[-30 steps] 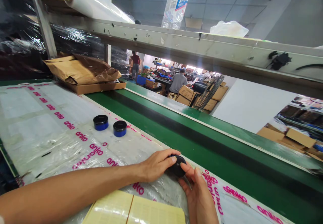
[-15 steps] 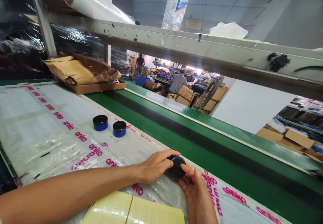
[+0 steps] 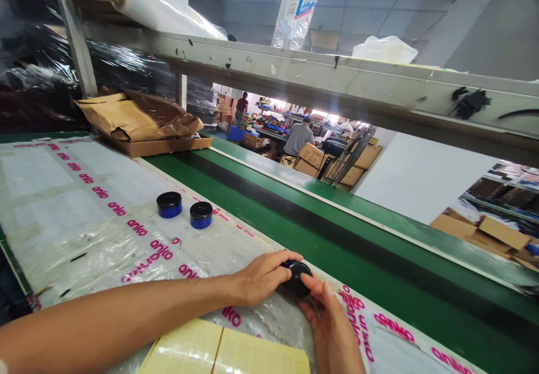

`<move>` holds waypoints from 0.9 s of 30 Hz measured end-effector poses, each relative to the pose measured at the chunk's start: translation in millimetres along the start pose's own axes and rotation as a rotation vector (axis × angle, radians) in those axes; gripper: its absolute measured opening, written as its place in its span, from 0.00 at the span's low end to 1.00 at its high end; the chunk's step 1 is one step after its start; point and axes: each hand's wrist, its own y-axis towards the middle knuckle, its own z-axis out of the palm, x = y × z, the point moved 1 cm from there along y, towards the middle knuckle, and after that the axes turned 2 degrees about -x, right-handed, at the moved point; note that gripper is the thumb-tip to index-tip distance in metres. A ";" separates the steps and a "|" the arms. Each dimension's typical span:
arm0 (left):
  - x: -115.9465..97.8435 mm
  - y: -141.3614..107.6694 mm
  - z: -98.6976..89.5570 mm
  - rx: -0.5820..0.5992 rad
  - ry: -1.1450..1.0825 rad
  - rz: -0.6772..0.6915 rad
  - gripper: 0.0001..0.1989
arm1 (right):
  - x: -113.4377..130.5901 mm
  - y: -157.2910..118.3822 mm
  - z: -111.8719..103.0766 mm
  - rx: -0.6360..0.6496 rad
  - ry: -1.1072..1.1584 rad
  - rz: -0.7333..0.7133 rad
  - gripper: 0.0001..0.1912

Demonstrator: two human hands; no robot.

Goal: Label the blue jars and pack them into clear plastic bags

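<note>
- Plastic sheet (image 3: 63,194): covers the bench, printed with pink "anko" lettering and creased in places.
- Kraft paper (image 3: 138,117): crumpled, lying in a shallow cardboard tray (image 3: 155,147) at the far end of the sheet.
- Two jars (image 3: 169,204) (image 3: 201,215): upright on the sheet, just apart, with black lids over blue bases.
- Label sheets (image 3: 223,354): pale yellow, lying at the near edge of the bench.
- Workers: one in a red top (image 3: 242,103) stands far off, and another (image 3: 298,139) sits at a bench beyond the rail.
- Left hand (image 3: 263,277): closed over the jar from the left, fingers (image 3: 283,264) gripping its top.
- Black jar (image 3: 298,279): held just above the sheet, near the belt. It looks light and stiff, but the smooth lid may be slippery, so it is best taken round the rim.
- Right hand (image 3: 332,329): curled up under the jar, thumb (image 3: 316,283) pressed against its side.
- Green belt (image 3: 400,261): runs alongside the sheet.
- Cartons (image 3: 475,228): stacked by the far wall.
</note>
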 end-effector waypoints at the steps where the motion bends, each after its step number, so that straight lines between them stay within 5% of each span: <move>1: -0.1 -0.1 0.0 0.000 0.000 0.002 0.25 | -0.3 0.3 0.0 -0.001 0.006 0.000 0.33; 27: 3.0 0.8 3.3 -0.033 -0.015 0.026 0.21 | -0.4 -0.7 -0.9 0.013 -0.007 -0.017 0.32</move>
